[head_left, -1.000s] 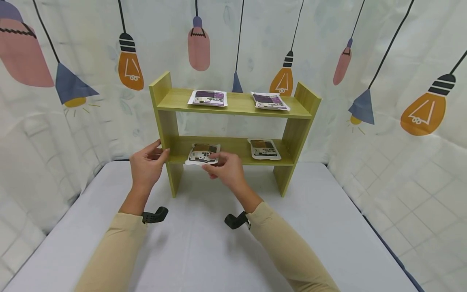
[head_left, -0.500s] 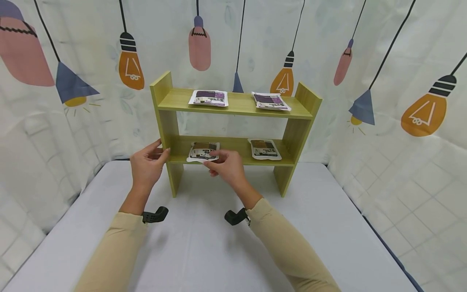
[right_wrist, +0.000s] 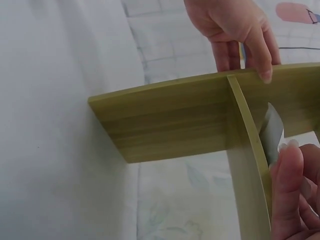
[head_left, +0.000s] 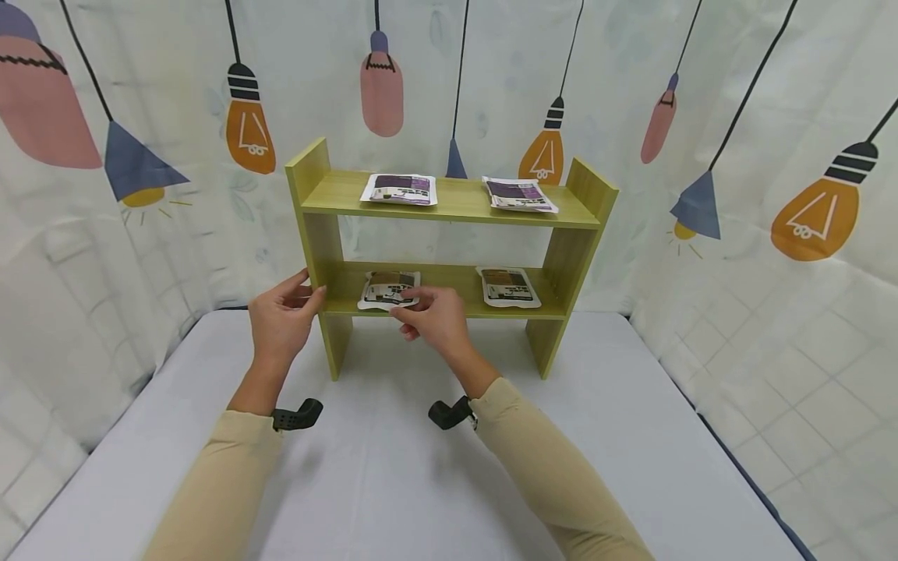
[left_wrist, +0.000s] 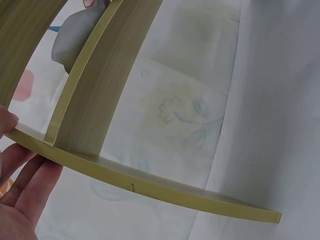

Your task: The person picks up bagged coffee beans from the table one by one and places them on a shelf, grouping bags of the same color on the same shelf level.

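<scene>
A small two-tier greenish-yellow wooden shelf [head_left: 323,234] stands at the back of the table. My left hand [head_left: 284,315] grips its left side panel, thumb on one face and fingers on the other, as the left wrist view shows on the panel [left_wrist: 120,175]. On the lower tier, at the left, lies a flat white-edged food pouch [head_left: 384,291] with a brown and black label. My right hand [head_left: 440,318] pinches its front right corner between thumb and fingers. In the right wrist view the pouch [right_wrist: 272,132] shows edge-on, slightly raised beside the board.
A second brown-labelled pouch [head_left: 508,287] lies at the right of the lower tier. Two purple-labelled pouches, one left [head_left: 400,189] and one right [head_left: 519,195], lie on the upper tier. White cloth covers the table [head_left: 372,467]; a lamp-patterned curtain [head_left: 484,86] hangs behind.
The left pouch has shifted slightly back onto the lower tier, with my right hand following it. My left hand stays on the side panel.
</scene>
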A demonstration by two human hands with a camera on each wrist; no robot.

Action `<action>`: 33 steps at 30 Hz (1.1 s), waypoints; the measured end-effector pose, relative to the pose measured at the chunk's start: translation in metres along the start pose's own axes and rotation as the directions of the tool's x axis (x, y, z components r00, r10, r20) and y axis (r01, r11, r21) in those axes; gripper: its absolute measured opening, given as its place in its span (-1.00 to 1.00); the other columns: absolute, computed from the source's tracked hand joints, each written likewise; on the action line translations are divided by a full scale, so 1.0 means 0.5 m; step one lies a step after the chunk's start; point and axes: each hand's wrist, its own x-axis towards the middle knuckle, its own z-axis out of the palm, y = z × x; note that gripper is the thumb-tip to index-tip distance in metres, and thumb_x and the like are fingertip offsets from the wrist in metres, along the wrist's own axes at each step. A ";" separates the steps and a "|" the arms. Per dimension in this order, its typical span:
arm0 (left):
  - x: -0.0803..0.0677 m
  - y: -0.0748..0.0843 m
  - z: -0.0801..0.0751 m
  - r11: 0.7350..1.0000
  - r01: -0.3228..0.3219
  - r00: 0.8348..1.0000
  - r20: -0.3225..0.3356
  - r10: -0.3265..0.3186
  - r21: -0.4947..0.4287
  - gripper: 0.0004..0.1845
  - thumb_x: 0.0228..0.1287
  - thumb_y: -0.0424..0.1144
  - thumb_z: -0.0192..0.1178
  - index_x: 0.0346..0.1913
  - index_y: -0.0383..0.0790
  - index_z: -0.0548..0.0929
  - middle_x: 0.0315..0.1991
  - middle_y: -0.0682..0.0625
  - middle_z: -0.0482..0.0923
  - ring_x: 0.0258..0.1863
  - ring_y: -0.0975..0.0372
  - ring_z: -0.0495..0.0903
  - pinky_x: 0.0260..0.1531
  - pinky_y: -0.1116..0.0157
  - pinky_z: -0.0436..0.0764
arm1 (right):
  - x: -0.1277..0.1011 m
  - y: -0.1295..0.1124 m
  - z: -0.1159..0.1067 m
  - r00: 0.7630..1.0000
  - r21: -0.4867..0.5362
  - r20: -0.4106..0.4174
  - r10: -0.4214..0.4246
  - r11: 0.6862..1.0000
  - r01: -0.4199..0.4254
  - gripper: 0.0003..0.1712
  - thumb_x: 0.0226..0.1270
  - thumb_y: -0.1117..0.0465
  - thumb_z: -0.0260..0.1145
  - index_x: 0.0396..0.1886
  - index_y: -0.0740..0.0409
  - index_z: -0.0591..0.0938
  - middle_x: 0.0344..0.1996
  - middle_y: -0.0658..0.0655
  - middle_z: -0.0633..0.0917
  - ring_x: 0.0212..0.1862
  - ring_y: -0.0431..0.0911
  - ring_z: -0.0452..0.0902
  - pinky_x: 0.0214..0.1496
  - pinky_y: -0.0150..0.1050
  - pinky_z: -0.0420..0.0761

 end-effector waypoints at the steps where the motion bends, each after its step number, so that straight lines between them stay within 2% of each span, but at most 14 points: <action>1: 0.000 -0.001 0.000 1.000 -0.005 1.000 -0.003 0.005 -0.003 -0.51 0.38 -0.04 0.33 0.34 0.01 0.62 -0.07 -0.21 0.80 -0.33 0.51 0.61 -0.32 0.69 0.54 | 0.000 0.000 0.000 1.000 -0.001 0.000 0.001 1.000 -0.001 -0.64 0.16 0.27 0.58 -0.01 0.16 0.78 -0.45 0.30 0.78 -0.63 -0.15 0.67 -0.45 -0.20 0.75; 5: 0.000 -0.004 0.001 0.999 -0.031 0.999 -0.016 0.031 -0.011 -0.52 0.37 -0.12 0.35 0.32 -0.06 0.64 -0.12 -0.25 0.80 -0.40 0.64 0.55 -0.34 0.70 0.53 | 0.001 0.000 -0.001 1.000 -0.008 0.008 0.003 1.000 -0.003 -0.64 0.22 0.26 0.55 0.03 0.15 0.78 -0.51 0.17 0.76 -0.64 -0.14 0.67 -0.44 -0.12 0.76; 11: 0.001 -0.006 0.002 0.999 -0.039 0.999 -0.020 0.039 -0.010 -0.53 0.37 -0.13 0.34 0.32 -0.07 0.64 -0.12 -0.25 0.80 -0.40 0.66 0.55 -0.34 0.71 0.52 | 0.003 -0.002 -0.002 1.000 -0.022 0.011 0.015 1.000 -0.015 -0.63 0.25 0.24 0.53 0.07 0.13 0.77 -0.50 0.16 0.76 -0.65 -0.14 0.66 -0.31 0.09 0.77; 20: 0.001 -0.003 0.000 1.000 -0.021 1.000 -0.013 0.021 0.000 -0.52 0.38 -0.10 0.33 0.33 -0.04 0.63 -0.09 -0.23 0.80 -0.37 0.63 0.55 -0.32 0.70 0.52 | 0.010 -0.006 0.002 0.999 -0.026 0.014 0.033 0.999 -0.032 -0.63 0.23 0.23 0.54 0.04 0.14 0.77 -0.51 0.14 0.77 -0.67 -0.15 0.64 -0.46 -0.10 0.76; 27: 0.002 -0.002 0.002 1.000 -0.025 1.000 -0.016 0.025 -0.003 -0.52 0.38 -0.11 0.34 0.32 -0.05 0.63 -0.10 -0.23 0.80 -0.38 0.64 0.55 -0.32 0.70 0.53 | 0.014 -0.006 0.002 0.999 -0.029 0.008 0.034 0.999 -0.034 -0.65 0.24 0.25 0.53 0.03 0.15 0.76 -0.44 0.26 0.78 -0.69 -0.17 0.63 -0.51 -0.15 0.74; 33: 0.002 -0.004 0.002 1.000 -0.027 0.999 -0.024 0.028 0.005 -0.53 0.37 -0.11 0.35 0.32 -0.05 0.64 -0.12 -0.24 0.80 -0.39 0.65 0.54 -0.33 0.70 0.52 | 0.016 -0.007 0.005 0.999 -0.035 0.003 0.050 0.998 -0.049 -0.65 0.24 0.25 0.54 0.03 0.14 0.76 -0.57 0.14 0.73 -0.70 -0.17 0.60 -0.51 -0.15 0.74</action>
